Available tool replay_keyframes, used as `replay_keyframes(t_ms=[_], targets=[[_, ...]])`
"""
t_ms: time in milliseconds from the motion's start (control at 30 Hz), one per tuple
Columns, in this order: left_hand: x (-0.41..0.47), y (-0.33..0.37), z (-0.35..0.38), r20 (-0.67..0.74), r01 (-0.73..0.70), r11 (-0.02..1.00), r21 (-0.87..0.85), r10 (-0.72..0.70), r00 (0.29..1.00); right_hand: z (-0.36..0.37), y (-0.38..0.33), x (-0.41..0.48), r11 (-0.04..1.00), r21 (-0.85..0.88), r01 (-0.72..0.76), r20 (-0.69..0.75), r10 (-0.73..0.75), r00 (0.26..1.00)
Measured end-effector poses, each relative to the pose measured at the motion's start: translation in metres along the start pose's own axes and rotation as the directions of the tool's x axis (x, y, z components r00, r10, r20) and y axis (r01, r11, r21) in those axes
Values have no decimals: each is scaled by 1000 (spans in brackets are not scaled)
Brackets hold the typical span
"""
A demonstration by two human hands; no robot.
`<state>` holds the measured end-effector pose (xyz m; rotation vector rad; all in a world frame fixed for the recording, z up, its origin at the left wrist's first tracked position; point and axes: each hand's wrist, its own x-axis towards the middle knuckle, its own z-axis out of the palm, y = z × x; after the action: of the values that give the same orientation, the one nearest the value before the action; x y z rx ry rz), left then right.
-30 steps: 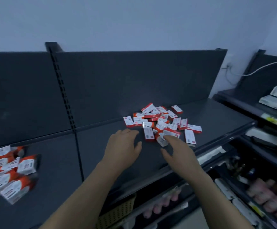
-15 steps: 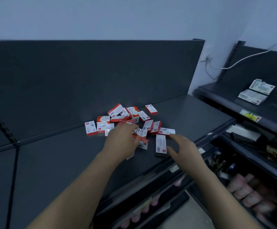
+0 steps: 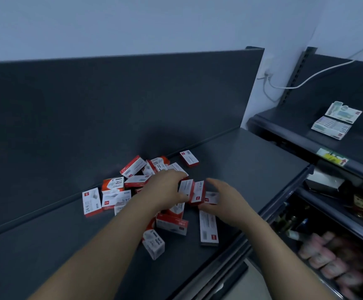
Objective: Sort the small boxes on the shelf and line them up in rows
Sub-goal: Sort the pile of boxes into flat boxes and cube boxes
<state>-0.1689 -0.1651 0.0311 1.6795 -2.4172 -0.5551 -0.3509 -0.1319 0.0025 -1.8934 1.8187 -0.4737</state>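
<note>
Where: the small boxes (image 3: 133,167) lie on the dark shelf (image 3: 252,169) in one loose heap near its back panel. They are tilted, overlapping and facing every way.
Done: no row shows anywhere in view, so I judge you to be at the very start.
In hand: two upright boxes (image 3: 199,191) stand face to face between your hands at the heap's right side.
Left hand: your left hand (image 3: 167,191) grips the pair, its fingers (image 3: 179,176) curled over the top and the thumb below.
Right hand: your right hand (image 3: 226,202) is cupped just beside the pair. Whether its fingers pinch anything, I cannot tell.
Strays: a long box (image 3: 208,230) lies flat near the front edge. A lone box (image 3: 189,158) sits apart at the back.
Left to do: nearly everything. You need to separate the kinds and then set each in a line. The bare shelf to the right looks like room for it.
</note>
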Motion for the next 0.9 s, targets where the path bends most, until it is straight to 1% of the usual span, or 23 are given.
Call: replay_keyframes(t_ms=[133, 367, 500, 600, 700, 767, 833, 900], targets=[[12, -6, 5, 64, -11, 1000, -3, 12, 998, 4, 6, 19, 997, 74, -5, 57, 1, 998], [34, -1, 12, 186, 27, 998, -55, -16, 982, -4, 22, 45, 992, 100, 76, 103, -86, 991], [40, -1, 12, 175, 45, 998, -46, -36, 984, -8, 30, 56, 990, 83, 115, 138, -126, 982], [37, 2, 14, 94, 46, 995, -87, -38, 995, -13, 32, 62, 983, 77, 168, 111, -176, 978], [27, 9, 13, -66, 65, 981, -180, -78, 995, -19, 29, 65, 961, 117, 251, 38, -257, 966], [16, 12, 9, -203, 78, 969, -236, -127, 971, -22, 23, 67, 943, 155, 293, 1, -297, 955], [3, 10, 5, -325, 81, 950, -303, -183, 928, -22, 12, 70, 926, 194, 325, -20, -328, 945], [-13, 4, 2, -410, 100, 939, -330, -238, 880, -20, -3, 70, 903, 209, 376, -31, -378, 925]])
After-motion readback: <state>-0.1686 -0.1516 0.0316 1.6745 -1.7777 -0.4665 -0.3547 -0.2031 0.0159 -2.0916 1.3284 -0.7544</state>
